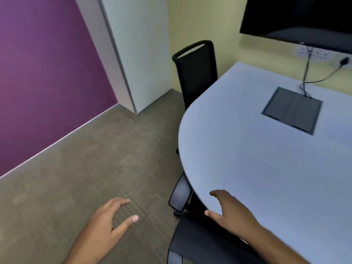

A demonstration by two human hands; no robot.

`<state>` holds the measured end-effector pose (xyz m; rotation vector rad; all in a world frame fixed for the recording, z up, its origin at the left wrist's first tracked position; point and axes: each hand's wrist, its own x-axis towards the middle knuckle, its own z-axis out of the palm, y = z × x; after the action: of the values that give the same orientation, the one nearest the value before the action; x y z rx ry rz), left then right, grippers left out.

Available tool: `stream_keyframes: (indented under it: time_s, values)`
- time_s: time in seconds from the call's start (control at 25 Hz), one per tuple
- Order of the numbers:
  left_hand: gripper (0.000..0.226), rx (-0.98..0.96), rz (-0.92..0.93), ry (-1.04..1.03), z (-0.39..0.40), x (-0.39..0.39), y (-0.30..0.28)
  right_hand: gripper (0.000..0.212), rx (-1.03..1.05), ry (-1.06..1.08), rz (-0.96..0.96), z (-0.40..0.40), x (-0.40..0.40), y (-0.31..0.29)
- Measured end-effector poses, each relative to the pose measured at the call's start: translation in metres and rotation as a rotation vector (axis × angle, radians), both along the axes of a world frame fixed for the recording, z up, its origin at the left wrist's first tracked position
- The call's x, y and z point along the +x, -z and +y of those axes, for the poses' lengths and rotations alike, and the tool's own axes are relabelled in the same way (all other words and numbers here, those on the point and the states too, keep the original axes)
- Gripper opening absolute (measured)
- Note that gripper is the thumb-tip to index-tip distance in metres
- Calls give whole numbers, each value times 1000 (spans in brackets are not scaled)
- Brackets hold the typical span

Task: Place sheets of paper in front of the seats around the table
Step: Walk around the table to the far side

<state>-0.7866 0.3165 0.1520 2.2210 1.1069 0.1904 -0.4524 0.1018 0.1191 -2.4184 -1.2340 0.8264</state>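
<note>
A pale grey table (247, 149) with a rounded end fills the right side. No sheet of paper shows anywhere on it. My left hand (110, 220) hangs over the carpet at the bottom, fingers apart and holding nothing. My right hand (228, 212) hovers over the table's near edge, fingers spread and holding nothing. One black chair (196, 73) stands pushed in at the table's far left curve. A second black chair (190, 237) sits below my right hand, its armrest (181, 195) poking out beside the table edge.
A dark cable hatch (292, 110) is set into the tabletop, with cables running up to wall sockets (312, 52). A black screen (297, 18) hangs on the yellow wall. A purple wall and a white pillar (133, 54) bound the carpeted floor (76, 178) on the left.
</note>
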Motion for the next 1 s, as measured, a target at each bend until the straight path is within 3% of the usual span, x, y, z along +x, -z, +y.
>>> stream_keyframes:
  time_s: [0.2, 0.6, 0.76, 1.0]
  values:
    - [78, -80, 109, 216, 107, 41, 38, 72, -56, 181, 11, 47, 5, 8]
    - [65, -76, 216, 633, 278, 139, 62, 65, -78, 559, 10, 176, -61, -2]
    - [63, -122, 223, 707, 313, 168, 72, 64, -30, 742, 84, 198, -73, 18]
    - [55, -210, 326, 829, 359, 253, 101, 59, -42, 1072, 202, 210, -20, 80]
